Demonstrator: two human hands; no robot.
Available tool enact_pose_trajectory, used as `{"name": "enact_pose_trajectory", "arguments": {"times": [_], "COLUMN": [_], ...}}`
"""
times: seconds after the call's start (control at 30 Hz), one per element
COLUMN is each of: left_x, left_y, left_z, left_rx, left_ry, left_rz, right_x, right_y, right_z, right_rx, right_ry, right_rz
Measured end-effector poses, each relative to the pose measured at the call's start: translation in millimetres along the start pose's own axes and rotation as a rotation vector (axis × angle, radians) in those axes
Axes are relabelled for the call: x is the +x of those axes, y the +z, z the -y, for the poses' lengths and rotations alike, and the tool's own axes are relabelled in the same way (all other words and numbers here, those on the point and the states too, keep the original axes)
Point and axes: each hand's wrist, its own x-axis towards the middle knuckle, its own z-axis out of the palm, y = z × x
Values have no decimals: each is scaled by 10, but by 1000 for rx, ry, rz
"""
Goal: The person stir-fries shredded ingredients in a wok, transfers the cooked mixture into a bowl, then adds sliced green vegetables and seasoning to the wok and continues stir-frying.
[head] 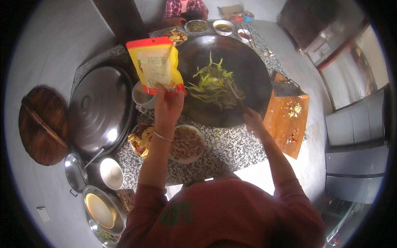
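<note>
My left hand (169, 104) grips the lower edge of a yellow and red seasoning packet (156, 66), held up at the left rim of a large dark wok (214, 116). The packet's printed side faces me. Green vegetable strips (214, 79) lie heaped in the middle of the wok. In my right hand (253, 122) is the handle of a cooking spatula (234, 91), whose far end is among the greens and partly hidden by them. Below my left hand are a bowl of pale sliced food (189, 144) and a bowl of yellowish slices (144, 141), partly behind my forearm.
A cleaver (285, 89) rests on a wooden cutting board (283, 124) with chopped bits. At left stand a large metal lid (97, 108) and a plastic measuring jug (142, 96). Filled dishes, including a soup bowl (223, 28), line the far edge. A person (186, 11) sits beyond.
</note>
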Motion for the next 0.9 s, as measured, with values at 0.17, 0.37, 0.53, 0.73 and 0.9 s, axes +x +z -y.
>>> {"name": "enact_pose_trajectory", "arguments": {"times": [0.17, 0.37, 0.53, 0.73, 0.9], "left_x": [-230, -331, -161, 249, 637], "left_y": [30, -171, -343, -405, -904], "left_z": [-137, -170, -183, -524, -1092], "left_rx": [-135, -495, -371, -43, 62], "left_ry": [38, -63, 108, 172, 206], "left_rz": [-73, 130, 24, -206, -280], "right_x": [94, -86, -103, 636, 1434], "right_y": [160, 44, 1071, 2299, 3012], "right_z": [-231, -378, 1903, 3473, 3748], "right_rx": [-52, -1134, -933, -899, -980], "right_ry": [18, -527, -1068, -1342, -1181], "right_rz": [78, 178, -158, 369, 576]}}
